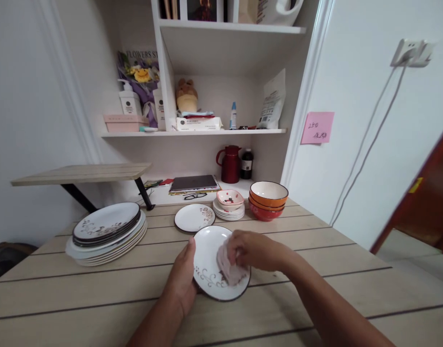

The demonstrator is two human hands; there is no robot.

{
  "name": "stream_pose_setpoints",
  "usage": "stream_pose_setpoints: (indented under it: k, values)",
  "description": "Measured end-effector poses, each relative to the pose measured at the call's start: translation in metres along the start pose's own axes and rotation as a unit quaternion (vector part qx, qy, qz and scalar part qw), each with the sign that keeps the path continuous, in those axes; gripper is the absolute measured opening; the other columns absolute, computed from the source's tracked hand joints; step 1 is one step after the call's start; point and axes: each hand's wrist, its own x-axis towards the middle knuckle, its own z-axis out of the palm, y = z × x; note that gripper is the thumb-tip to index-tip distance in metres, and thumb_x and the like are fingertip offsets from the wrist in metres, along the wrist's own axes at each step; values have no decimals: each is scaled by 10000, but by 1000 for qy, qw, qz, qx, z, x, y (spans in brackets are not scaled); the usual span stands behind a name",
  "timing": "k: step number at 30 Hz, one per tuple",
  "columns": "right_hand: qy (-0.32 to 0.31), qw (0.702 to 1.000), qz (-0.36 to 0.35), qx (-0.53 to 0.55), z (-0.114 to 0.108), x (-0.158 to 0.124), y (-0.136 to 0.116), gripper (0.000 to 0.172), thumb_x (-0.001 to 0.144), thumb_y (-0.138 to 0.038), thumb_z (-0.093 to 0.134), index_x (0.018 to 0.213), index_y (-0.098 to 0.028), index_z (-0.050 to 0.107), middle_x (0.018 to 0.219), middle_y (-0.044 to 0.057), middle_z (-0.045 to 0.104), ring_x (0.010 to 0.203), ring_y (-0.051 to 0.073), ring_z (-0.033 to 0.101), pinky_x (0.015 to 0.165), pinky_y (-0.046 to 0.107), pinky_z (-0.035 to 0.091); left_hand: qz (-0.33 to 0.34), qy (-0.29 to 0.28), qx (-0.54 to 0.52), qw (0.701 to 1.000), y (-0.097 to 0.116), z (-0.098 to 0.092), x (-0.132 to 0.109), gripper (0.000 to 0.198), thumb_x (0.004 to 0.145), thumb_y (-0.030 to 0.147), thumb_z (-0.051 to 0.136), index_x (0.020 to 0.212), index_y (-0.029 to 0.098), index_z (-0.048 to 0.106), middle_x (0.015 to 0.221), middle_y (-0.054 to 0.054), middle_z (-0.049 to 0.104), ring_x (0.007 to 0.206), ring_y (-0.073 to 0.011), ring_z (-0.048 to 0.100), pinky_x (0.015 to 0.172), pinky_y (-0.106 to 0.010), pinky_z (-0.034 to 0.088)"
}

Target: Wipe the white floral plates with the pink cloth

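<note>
A white plate with a dark rim and a brown flower pattern is tilted toward me above the table. My left hand grips its left edge, thumb on the rim and the other fingers hidden beneath. Bunched in my right hand is a pale, pinkish cloth, pressed against the right part of the plate's face. Just behind lies a similar flowered plate, flat on the table.
Stacked plates stand at the left, below a raised wooden shelf. Small saucers carry a strawberry-patterned bowl; nested orange and red bowls stand right of them. Glasses, a laptop and a red jug are behind.
</note>
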Motion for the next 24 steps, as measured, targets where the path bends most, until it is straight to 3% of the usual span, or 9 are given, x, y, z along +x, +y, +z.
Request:
stream_pose_setpoints:
  k: [2, 4, 6, 8, 11, 16, 18, 21, 24]
  values:
    - [68, 993, 83, -40, 4, 5, 3, 250, 691, -64, 541, 782, -231, 703, 984, 24, 642, 815, 161, 609, 723, 259, 435, -1, 5, 12, 1000, 0, 0, -1, 522, 834, 434, 581, 1275, 157, 555, 1097, -161, 715, 967, -281, 682, 818, -402, 525]
    - [106, 986, 111, -67, 11, 12, 1, 239, 727, -81, 525, 820, -223, 693, 1033, 50, 639, 859, 182, 608, 764, 288, 432, -1, 0, 12, 1000, 0, 0, 0, 520, 833, 432, 582, 1277, 163, 556, 1109, -163, 710, 972, -278, 680, 817, -398, 523]
    - [128, 986, 70, -86, 22, 18, -5, 233, 766, -127, 538, 929, -215, 679, 1215, 81, 592, 1013, 227, 581, 868, 334, 416, -11, -19, 4, 1000, 0, -2, 2, 534, 840, 469, 555, 1284, 172, 552, 1128, -161, 703, 996, -276, 671, 834, -398, 515]
    - [129, 988, 5, -87, 32, 22, -13, 332, 777, -209, 593, 1107, -213, 630, 1429, 99, 434, 1207, 287, 473, 980, 398, 360, -32, -53, -16, 998, 1, -4, 3, 564, 855, 534, 484, 1295, 185, 544, 1151, -152, 695, 1035, -272, 655, 863, -402, 503]
    - [102, 992, -45, -55, 42, 24, -25, 559, 735, -326, 690, 1262, -217, 538, 1525, 108, 297, 1342, 345, 310, 1055, 477, 275, -56, -95, -51, 993, 2, -7, 4, 640, 867, 623, 335, 1309, 204, 531, 1178, -136, 685, 1092, -266, 627, 909, -411, 479]
    - [-12, 981, -179, 77, 29, 14, -38, 164, 794, -308, 670, 935, -225, 658, 1265, 25, 601, 1264, 232, 446, 1071, 379, 261, -64, -102, -67, 990, 5, -11, 4, 765, 819, 706, 278, 1274, 158, 557, 1133, -150, 701, 1096, -282, 624, 930, -409, 469]
    - [-84, 968, -207, 112, 18, 6, -38, 75, 791, -262, 660, 852, -219, 659, 1169, -4, 649, 1140, 188, 546, 1001, 317, 337, -67, -89, -58, 992, 4, -11, 4, 758, 811, 706, 320, 1250, 143, 573, 1083, -150, 719, 1069, -285, 638, 912, -399, 482]
    - [-156, 975, -133, 82, 3, -6, -29, 84, 731, -215, 669, 815, -225, 661, 1019, -25, 684, 867, 149, 618, 733, 240, 425, -52, -64, -25, 996, 2, -9, 3, 665, 816, 643, 441, 1241, 150, 578, 1043, -148, 733, 1013, -285, 663, 857, -395, 510]
    - [-92, 995, 29, -27, -5, -8, -12, 131, 661, -154, 657, 766, -233, 653, 809, -28, 669, 727, 155, 585, 585, 233, 354, -15, -26, 11, 1000, 1, -5, 2, 571, 813, 522, 565, 1260, 167, 561, 1044, -153, 732, 954, -278, 684, 801, -397, 530]
